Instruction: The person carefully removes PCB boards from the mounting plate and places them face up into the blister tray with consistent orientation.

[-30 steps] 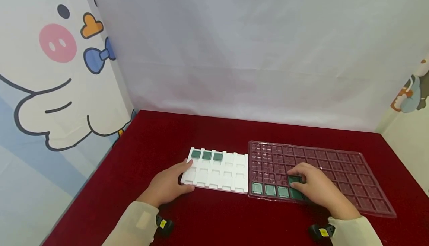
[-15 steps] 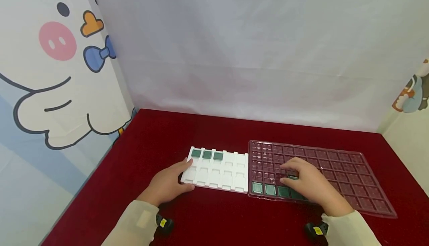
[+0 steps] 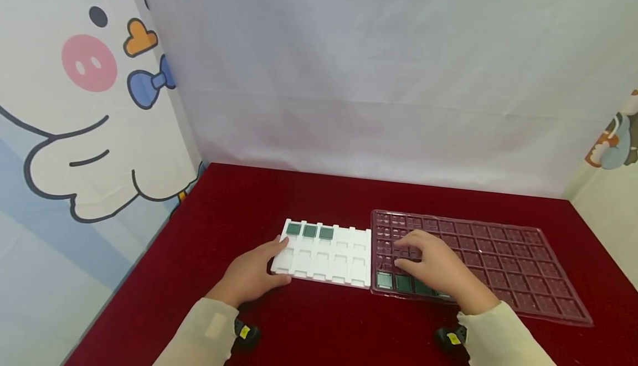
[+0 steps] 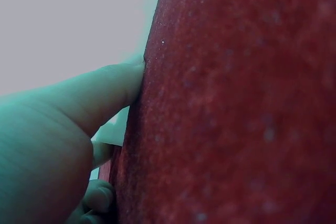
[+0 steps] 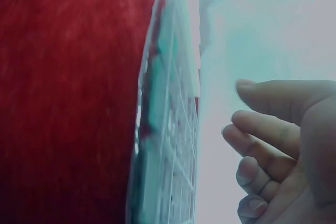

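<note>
My left hand [image 3: 253, 272] grips the left end of a white tray [image 3: 331, 255], thumb along the near edge and index finger at the left side. Three square green chips [image 3: 326, 233] sit in that tray's far row. In the left wrist view the thumb [image 4: 105, 90] lies close against the red cloth. Over the near left part of a clear plastic blister tray [image 3: 518, 266] hovers my right hand [image 3: 436, 261], thumb and fingers apart. Nothing shows between those fingers [image 5: 265, 124] in the right wrist view. Several green chips [image 3: 384, 280] lie in the blister tray's near row, partly hidden by the hand.
Both trays lie side by side, nearly touching, on a red cloth-covered table [image 3: 329, 333]. A pale curtain [image 3: 379, 78] stands behind, and a cartoon-printed sheet [image 3: 99, 133] hangs at the left. Each wrist wears a small black camera [image 3: 451, 336].
My right hand has risen off the blister tray's near-row chips and moved left. Chips under it look darker, those it left look paler. My left hand stays on the white tray.
</note>
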The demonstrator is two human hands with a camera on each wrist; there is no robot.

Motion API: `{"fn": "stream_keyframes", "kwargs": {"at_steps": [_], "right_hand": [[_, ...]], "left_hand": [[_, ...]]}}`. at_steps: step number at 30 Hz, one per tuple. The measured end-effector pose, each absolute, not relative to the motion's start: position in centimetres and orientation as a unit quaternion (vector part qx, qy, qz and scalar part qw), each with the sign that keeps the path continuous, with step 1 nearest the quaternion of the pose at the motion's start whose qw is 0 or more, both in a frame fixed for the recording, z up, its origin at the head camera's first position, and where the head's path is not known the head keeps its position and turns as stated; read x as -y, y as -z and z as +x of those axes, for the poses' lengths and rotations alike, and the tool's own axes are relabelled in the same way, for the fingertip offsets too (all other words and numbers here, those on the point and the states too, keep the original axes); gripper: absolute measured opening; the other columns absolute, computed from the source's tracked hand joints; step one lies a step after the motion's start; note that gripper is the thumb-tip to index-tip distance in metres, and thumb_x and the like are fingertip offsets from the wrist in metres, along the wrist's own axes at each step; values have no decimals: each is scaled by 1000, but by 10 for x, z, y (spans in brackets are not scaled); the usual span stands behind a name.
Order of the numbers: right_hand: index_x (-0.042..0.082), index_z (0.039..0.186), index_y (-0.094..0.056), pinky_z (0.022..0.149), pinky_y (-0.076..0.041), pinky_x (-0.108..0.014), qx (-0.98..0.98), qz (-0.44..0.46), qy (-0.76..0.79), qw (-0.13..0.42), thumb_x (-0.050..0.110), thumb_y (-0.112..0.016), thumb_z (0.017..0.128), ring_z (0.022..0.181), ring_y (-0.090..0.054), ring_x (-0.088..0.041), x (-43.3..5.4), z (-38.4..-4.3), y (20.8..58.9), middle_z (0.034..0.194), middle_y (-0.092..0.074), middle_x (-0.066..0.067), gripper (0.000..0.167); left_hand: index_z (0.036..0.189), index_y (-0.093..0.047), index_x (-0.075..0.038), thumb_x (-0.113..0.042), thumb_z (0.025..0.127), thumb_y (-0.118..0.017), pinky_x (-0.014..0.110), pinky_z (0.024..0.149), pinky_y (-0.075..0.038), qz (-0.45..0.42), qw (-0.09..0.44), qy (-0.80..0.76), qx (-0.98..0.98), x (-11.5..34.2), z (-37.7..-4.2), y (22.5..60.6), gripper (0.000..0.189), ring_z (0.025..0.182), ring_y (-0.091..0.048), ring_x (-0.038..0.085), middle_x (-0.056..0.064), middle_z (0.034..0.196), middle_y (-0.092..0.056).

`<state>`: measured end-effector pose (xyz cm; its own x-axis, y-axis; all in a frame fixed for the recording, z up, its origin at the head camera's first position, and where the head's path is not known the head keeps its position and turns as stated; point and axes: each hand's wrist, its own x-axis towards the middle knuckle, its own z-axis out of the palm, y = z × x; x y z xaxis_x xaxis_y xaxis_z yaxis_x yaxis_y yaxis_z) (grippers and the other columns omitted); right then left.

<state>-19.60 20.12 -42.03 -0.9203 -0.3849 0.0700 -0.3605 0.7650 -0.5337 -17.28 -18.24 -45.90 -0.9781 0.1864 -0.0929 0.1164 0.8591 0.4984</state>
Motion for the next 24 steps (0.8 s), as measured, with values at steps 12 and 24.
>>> {"fn": "stream_keyframes", "kwargs": {"at_steps": [12, 24], "right_hand": [[9, 126, -72, 101, -49, -58, -932, -217, 288, 22, 22, -74, 97, 122, -60, -36, -169, -211, 419, 135, -63, -14, 32], [6, 126, -73, 108, -43, -60, -933, -204, 295, 24, 22, -72, 97, 135, -51, -40, -145, -231, 418, 140, -61, -17, 33]], "left_hand": [[158, -45, -17, -32, 86, -85, 53, 114, -39, 82, 64, -252, -962, 183, -172, 459, 83, 144, -43, 29, 5, 162, -41], [158, -45, -18, -33, 87, -84, 51, 114, -39, 88, 70, -253, -961, 184, -173, 460, 82, 145, -42, 28, 3, 163, -39]]}}
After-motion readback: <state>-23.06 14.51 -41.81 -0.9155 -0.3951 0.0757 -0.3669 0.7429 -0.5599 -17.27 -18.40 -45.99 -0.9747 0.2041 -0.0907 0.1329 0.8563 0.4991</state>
